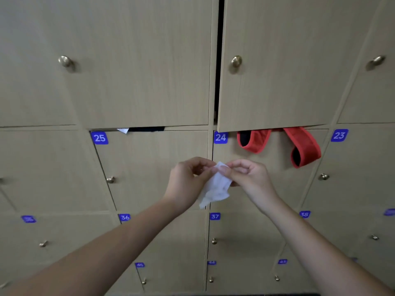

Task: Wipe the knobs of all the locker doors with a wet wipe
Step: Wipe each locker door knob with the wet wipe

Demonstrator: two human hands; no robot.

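Note:
A white wet wipe (215,189) hangs crumpled between my two hands in front of the locker wall. My left hand (188,180) pinches its upper edge from the left, and my right hand (248,178) pinches the same edge from the right. Both hands are held off the doors, in front of the seam between lockers 25 and 24. Round brass knobs sit on the wooden doors: one upper left (65,61), one upper middle (236,61), one upper right (378,60), the knob of locker 25 (110,179) and the knob of locker 23 (323,176). The knob of locker 24 is hidden behind my hands.
The upper middle door (277,92) stands slightly ajar, and red straps (299,146) hang out under its lower edge over locker 24. A scrap of paper and dark fabric (145,129) poke out above locker 25. Lower rows of numbered lockers with small knobs (214,241) run below.

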